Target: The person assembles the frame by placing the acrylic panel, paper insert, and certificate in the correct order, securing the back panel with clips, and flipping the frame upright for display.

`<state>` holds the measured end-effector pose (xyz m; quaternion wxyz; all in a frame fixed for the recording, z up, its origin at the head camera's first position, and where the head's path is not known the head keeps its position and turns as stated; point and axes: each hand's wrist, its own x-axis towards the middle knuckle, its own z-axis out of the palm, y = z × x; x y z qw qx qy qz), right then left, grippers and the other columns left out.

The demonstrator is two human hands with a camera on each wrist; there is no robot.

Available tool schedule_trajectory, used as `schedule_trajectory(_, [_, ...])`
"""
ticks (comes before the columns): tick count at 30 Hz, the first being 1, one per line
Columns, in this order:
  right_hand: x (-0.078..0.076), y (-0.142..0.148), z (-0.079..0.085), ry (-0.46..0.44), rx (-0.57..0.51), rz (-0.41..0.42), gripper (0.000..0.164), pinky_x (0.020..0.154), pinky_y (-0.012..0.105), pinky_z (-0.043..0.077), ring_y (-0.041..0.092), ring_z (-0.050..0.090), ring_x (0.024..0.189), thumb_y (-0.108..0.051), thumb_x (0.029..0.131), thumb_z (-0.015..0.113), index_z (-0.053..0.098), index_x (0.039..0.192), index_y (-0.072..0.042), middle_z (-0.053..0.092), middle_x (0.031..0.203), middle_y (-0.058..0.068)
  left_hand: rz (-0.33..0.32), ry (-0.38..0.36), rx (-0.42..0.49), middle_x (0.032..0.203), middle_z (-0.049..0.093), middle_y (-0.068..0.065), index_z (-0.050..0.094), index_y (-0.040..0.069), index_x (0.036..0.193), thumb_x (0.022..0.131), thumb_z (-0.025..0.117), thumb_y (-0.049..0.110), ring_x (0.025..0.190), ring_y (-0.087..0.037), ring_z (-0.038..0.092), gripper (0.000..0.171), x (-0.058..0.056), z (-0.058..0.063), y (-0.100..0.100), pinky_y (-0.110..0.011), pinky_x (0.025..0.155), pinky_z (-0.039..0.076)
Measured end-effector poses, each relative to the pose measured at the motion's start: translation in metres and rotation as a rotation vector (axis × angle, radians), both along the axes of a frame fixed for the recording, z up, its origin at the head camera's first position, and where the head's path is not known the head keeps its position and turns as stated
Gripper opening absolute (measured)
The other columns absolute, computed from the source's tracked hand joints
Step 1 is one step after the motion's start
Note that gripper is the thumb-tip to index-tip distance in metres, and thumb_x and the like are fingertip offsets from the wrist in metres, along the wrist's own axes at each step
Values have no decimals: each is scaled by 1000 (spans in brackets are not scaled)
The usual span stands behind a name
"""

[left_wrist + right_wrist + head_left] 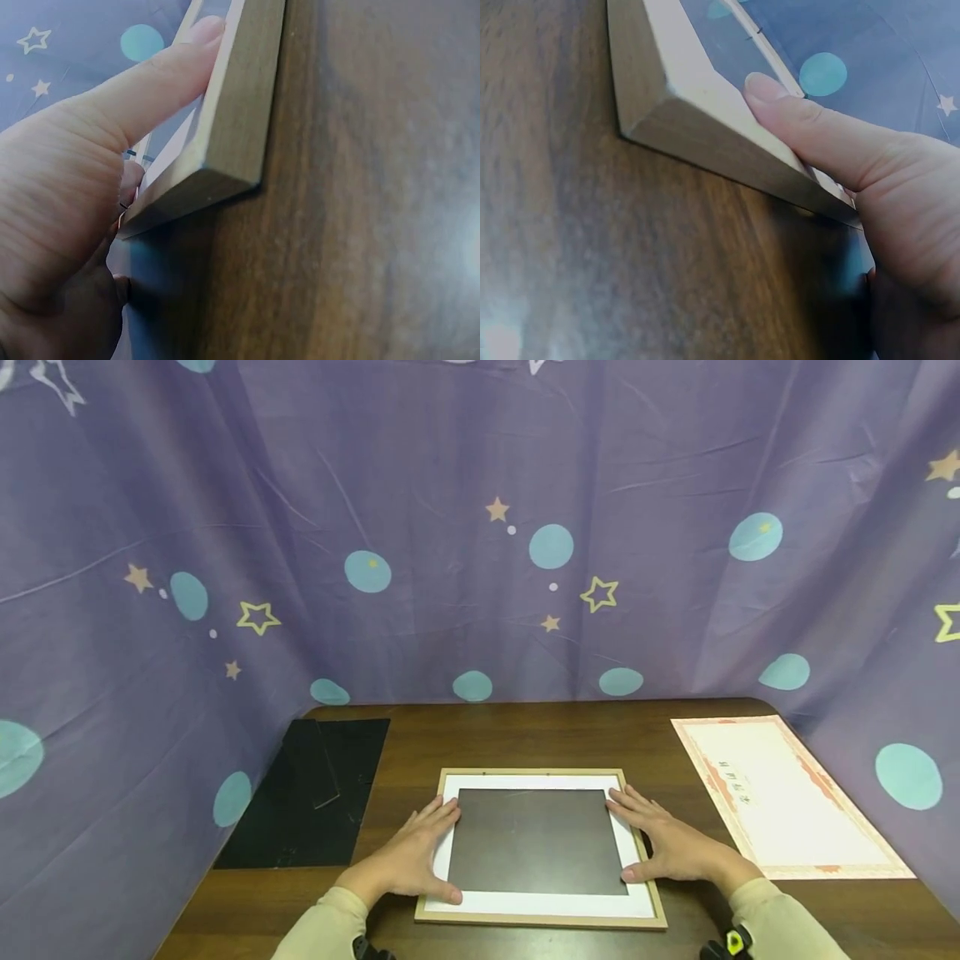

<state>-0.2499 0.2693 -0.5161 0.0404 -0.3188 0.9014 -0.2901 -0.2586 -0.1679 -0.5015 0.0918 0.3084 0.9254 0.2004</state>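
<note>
A picture frame (540,922) with a pale wooden border lies flat on the table in front of me. Inside its border is a white mat (555,906), which surrounds a dark grey rectangle (540,843). My left hand (408,860) rests over the frame's left side, thumb and fingers spread, tips on the mat. Over the opposite side, my right hand (667,843) lies likewise, with its thumb near the lower right corner. Both wrist views show a thumb extended over the frame's edge (240,97); the other fingers are mostly hidden there.
On the left of the brown wooden table (525,735) lies a black board (315,843) with a thin angled piece on it. A white sheet (810,810) with an orange ornamental border and printed characters lies at right. A purple patterned curtain (450,468) hangs behind.
</note>
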Motion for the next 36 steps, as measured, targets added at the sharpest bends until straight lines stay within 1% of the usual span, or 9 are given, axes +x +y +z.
schedule_trajectory(3, [-1,-1,-1,-14,-2,2,105,106,69,9,46,8,142,-52,71,78,30,150,-3,16,158,19,9,-6,3,159,17,-10,31,0,149,55,79,70,146,-32,5,126,0,1,0,-63,111,10])
schedule_trajectory(8, [-1,0,0,-25,6,-10,105,107,66,9,43,7,143,-51,70,79,30,150,-3,17,158,16,1,1,0,159,18,-11,31,-1,148,55,79,70,146,-33,6,126,-1,2,2,-64,110,12])
schedule_trajectory(14, [-1,1,0,-20,10,-15,106,107,66,9,44,8,143,-53,70,79,31,149,-2,18,157,17,-7,5,-2,159,18,-11,31,-1,148,54,78,71,146,-33,7,127,-1,2,3,-64,110,12])
schedule_trajectory(20, [-2,0,-1,-36,15,-22,107,109,65,8,41,8,144,-55,69,78,30,150,-3,17,158,17,-5,23,-17,159,18,-10,32,0,148,53,76,74,146,-32,7,128,-2,1,0,-64,110,13])
schedule_trajectory(25, [-1,-2,0,-43,14,-28,108,110,64,7,39,7,144,-56,69,78,30,150,-3,16,158,17,-1,34,-16,158,20,-10,34,0,148,52,76,73,146,-32,9,127,-1,3,-1,-64,109,16])
schedule_trajectory(29, [0,-2,0,-46,8,-28,108,109,65,7,41,6,144,-56,69,78,30,150,-3,15,158,18,-2,49,-25,158,21,-10,34,1,147,52,75,76,146,-32,10,128,-1,2,-1,-64,109,17])
schedule_trajectory(33, [1,-2,0,-59,-4,-28,108,107,68,6,44,5,143,-55,70,78,29,150,-2,14,158,18,-7,67,-14,158,21,-8,34,2,148,55,72,78,146,-31,11,126,0,-1,-3,-63,110,16])
schedule_trajectory(36, [0,-4,0,-57,-11,-27,109,107,68,6,43,6,143,-55,69,79,29,150,-2,15,158,19,10,88,0,158,24,-6,35,4,148,61,70,76,145,-29,13,118,2,-1,-7,-59,111,18])
